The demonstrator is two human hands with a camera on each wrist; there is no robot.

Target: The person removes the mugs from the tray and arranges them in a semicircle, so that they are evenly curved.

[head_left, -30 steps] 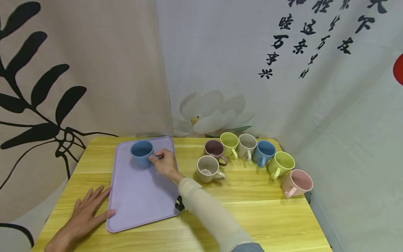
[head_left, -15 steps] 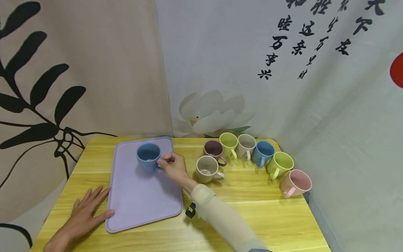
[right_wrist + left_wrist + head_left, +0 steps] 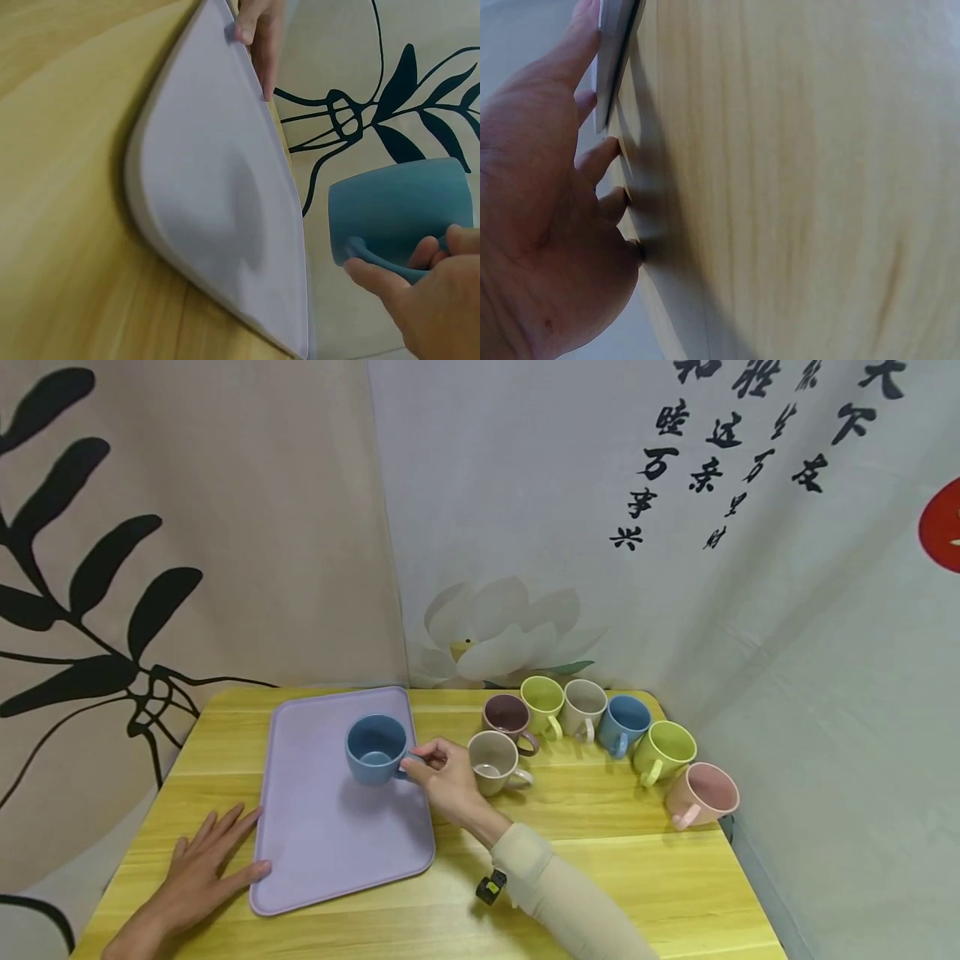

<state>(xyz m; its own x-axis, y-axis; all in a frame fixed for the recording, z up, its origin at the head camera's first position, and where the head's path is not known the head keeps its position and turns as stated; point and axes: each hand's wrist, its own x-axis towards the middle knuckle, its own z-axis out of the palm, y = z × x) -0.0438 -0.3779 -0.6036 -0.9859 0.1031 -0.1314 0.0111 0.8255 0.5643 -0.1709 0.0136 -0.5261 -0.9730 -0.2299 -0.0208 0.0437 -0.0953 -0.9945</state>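
A blue mug [image 3: 377, 750] hangs above the purple tray [image 3: 330, 852], casting a shadow on it. By its handle [image 3: 382, 262], my right hand [image 3: 450, 781] pinches the mug between thumb and fingers. In the right wrist view the mug is clear of the tray's surface. My left hand [image 3: 202, 872] lies with fingers spread at the tray's left edge, thumb and fingertips touching the rim. The left wrist view shows this hand [image 3: 547, 202] beside the tray's edge, with fingertips on the wooden table.
Right of the tray stand a beige mug [image 3: 492, 762] and a dark purple mug [image 3: 506, 717]. Several more mugs line the back right, among them a blue one [image 3: 625, 724] and a pink one [image 3: 703, 793]. A printed curtain [image 3: 525, 527] hangs behind the table [image 3: 600, 868].
My right hand has carried the blue mug from the tray's back area toward the right and nearer to me, lifting it. The left hand has stayed at the tray's edge.
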